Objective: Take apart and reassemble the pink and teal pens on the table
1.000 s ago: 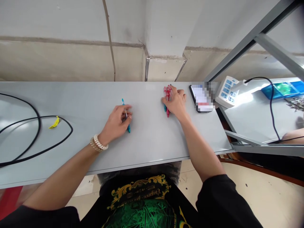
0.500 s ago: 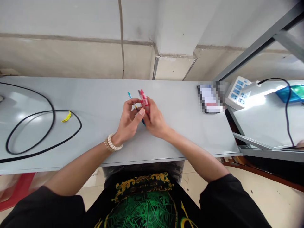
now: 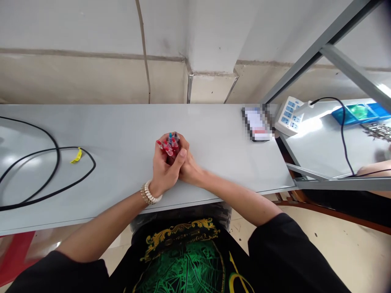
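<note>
Several pens (image 3: 170, 145) with red, blue and dark tips stand bunched together between my palms, over the middle of the grey table (image 3: 122, 130). My left hand (image 3: 164, 173) wraps round the bundle from the left, its thumb laid across toward the right. From the other side my right hand (image 3: 190, 170) closes round the same pens, its fingers against those of the left. The lower parts of the pens are hidden inside the hands. A cream beaded bracelet (image 3: 149, 194) circles my left wrist.
A black cable (image 3: 58, 162) with a yellow tag (image 3: 77, 156) loops across the table's left part. At the right lie a blurred phone (image 3: 258, 124) and a white power strip (image 3: 290, 115). A metal frame (image 3: 305, 57) rises there; a person's arm (image 3: 375, 170) shows beyond it.
The pens were slanting apart between the hands; now they are gathered upright in one bundle. My left hand has closed round them, against my right. The view has shifted a little to the right.
</note>
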